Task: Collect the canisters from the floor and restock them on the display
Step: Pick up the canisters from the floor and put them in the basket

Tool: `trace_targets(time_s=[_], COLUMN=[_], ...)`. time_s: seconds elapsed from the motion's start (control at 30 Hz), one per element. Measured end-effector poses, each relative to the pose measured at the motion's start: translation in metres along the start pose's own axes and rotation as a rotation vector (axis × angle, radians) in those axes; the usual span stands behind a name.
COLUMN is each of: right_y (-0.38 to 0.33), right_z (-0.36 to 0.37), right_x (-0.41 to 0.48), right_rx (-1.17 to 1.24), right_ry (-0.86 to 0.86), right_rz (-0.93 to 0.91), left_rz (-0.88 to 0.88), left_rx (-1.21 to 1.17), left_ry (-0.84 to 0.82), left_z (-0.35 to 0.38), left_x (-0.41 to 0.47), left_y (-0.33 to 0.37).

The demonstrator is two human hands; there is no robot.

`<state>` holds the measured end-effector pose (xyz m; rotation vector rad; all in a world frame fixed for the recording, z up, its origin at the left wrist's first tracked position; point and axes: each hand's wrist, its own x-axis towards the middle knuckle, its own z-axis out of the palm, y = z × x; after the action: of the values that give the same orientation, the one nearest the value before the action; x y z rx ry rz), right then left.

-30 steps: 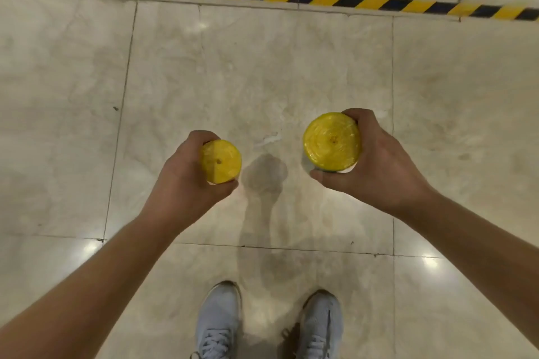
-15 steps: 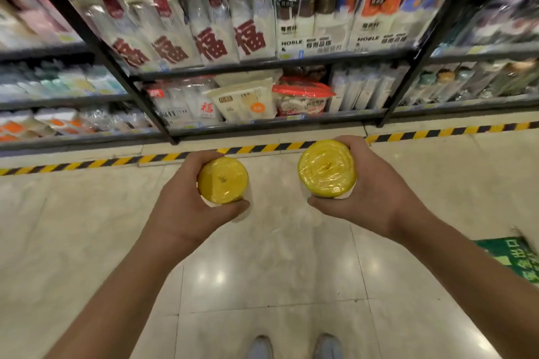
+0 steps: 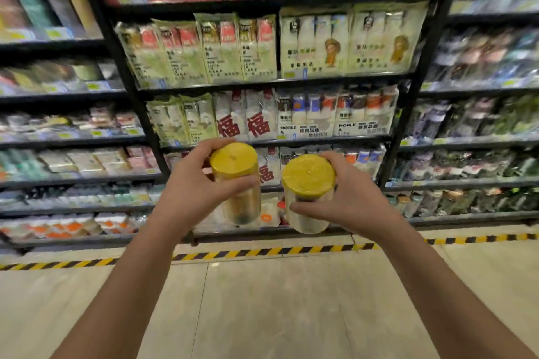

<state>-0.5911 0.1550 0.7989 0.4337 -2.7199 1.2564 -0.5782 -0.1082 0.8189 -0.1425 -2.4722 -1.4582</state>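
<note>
I hold two clear canisters with yellow lids, one in each hand, both upright at chest height in front of the display. My left hand (image 3: 192,189) grips the left canister (image 3: 237,183) round its body, thumb across the front. My right hand (image 3: 353,198) grips the right canister (image 3: 307,192) the same way. The two canisters stand close together, a small gap between them. The display shelving (image 3: 280,81) rises behind them, packed with bagged goods.
Black metal shelf uprights (image 3: 122,73) divide the display into bays. A yellow-and-black hazard stripe (image 3: 262,252) runs along the floor at the foot of the shelves. Pale floor tiles (image 3: 262,315) stretch between me and the display.
The view has swung up from the floor to the shelves. Both hands have lifted the canisters higher and brought them nearer each other, and their clear bodies now show.
</note>
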Motion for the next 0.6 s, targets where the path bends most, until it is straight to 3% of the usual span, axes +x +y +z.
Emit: trace_targets(time_s=[0.37,0.6], right_y=[-0.071,-0.085], right_z=[-0.008,0.012], right_x=[0.006,0.005], right_rx=[0.109,0.212], right_ry=[0.024,-0.081], right_rz=[-0.112,-0.218], left_rz=[0.058,-0.017], left_rx=[-0.049,-0.065], left_ry=[0.081,0.263], left_z=[-0.054,-0.072], left_x=[-0.021,-0.068], left_y=[0.029,0.03])
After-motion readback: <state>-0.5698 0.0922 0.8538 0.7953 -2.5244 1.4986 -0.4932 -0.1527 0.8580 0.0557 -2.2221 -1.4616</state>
